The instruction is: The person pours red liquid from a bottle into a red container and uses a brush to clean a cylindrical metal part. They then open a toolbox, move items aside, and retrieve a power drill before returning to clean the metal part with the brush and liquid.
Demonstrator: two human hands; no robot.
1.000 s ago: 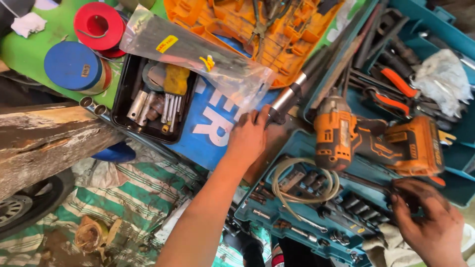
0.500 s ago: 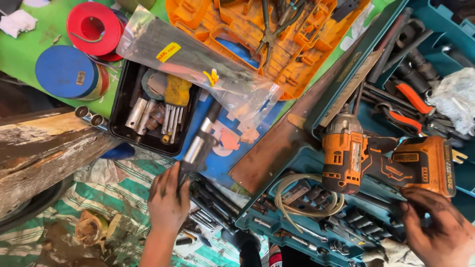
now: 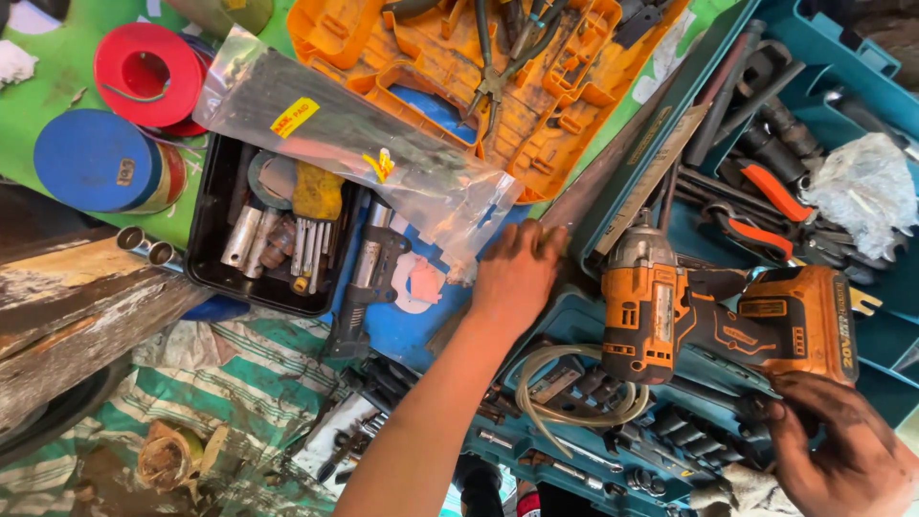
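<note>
The left hand reaches forward on a long, bare, outstretched forearm, knuckles up, its fingers curled over the near edge of a flat brown metal plate and gripping it. The plate is long, rusty and dull, and it runs away from the fingertips up and to the right, lying along the rim of a teal tool case. Just left of the hand lie a clear plastic bag and a black-and-silver ratchet tool. The right hand, grimy and loosely curled, rests on the socket tray, its fingertips touching the sockets; whether it grips anything I cannot tell. Just above it lies an orange cordless impact driver.
</note>
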